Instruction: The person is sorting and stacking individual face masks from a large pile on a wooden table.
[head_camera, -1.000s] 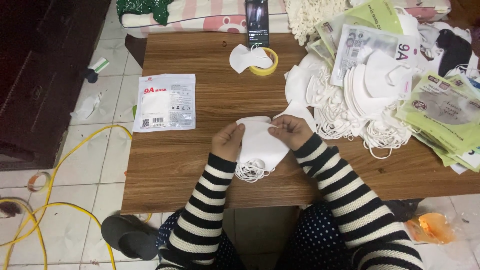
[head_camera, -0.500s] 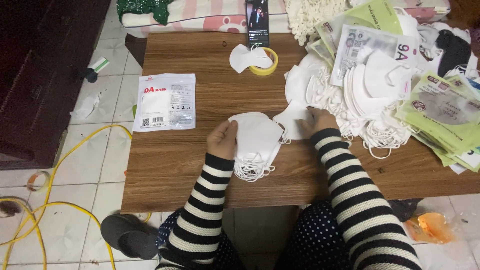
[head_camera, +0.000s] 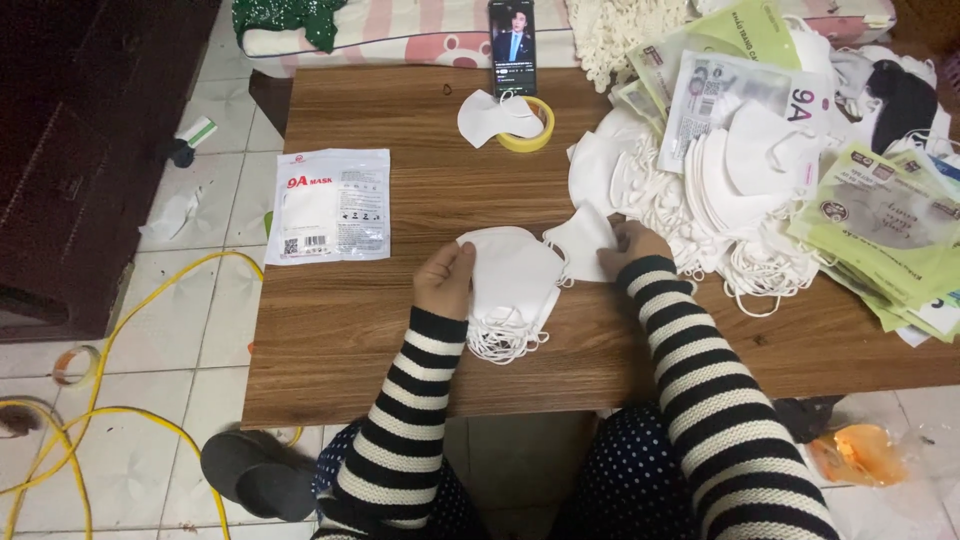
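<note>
Masks: 1 stack (head_camera: 510, 285) gripped by left hand (head_camera: 445, 280) | 1 single mask (head_camera: 580, 243) pinched by right hand (head_camera: 630, 245)

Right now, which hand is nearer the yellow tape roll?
Right, narrowly. The right hand is below the tape roll and slightly to its right, on a mask; the left hand is lower still, on the mask stack.

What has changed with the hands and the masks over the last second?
The right hand left the small stack of white masks, reached right to the big pile and now draws one loose mask back toward the stack. The left hand kept holding the stack in place. The packet, tape roll and phone stayed put.
</note>
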